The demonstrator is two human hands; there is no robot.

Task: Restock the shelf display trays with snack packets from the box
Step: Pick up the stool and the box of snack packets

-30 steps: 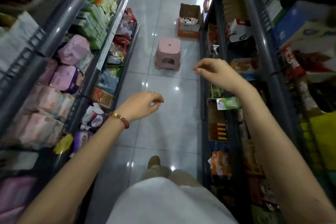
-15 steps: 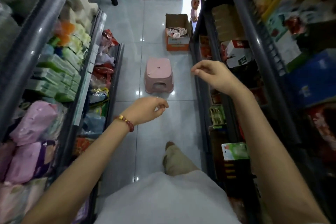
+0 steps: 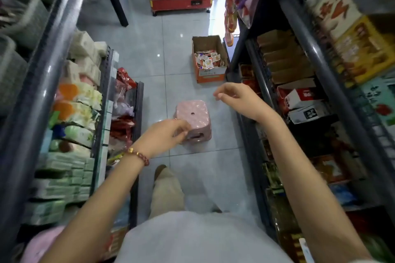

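Snack packets (image 3: 208, 61), red and white and loosely jumbled, lie in the bottom of an open cardboard box (image 3: 210, 75) on the tiled floor. The box stands hard against the foot of the right-hand shelving, towards the far end of the aisle. Neither hand has a packet. The right hand (image 3: 237, 97) hangs in the air nearer to us than the box, fingers loosely curled and holding nothing. The left hand (image 3: 168, 134) is lower and further back, its fingers also slackly bent and empty, with a beaded bracelet (image 3: 139, 154) at the wrist. So the packets are well ahead of both hands and below them, and nothing is gripped.

Between the person and the box sits a low pink plastic stool (image 3: 193, 116), square in the middle of the aisle. From this angle the left hand crosses its near corner, but I can't tell whether it touches. One trouser leg (image 3: 166, 188) is stepped forward just short of the stool.

To my eye that stool is the main hazard. The aisle is narrow, the shelves crowd both sides, and a stride towards the box could catch it. Leaning over it instead could tip the person towards the brown cardboard trays (image 3: 284, 57) on the right shelf. The packets look glossy and small, so a hasty handful might spill some onto the floor.
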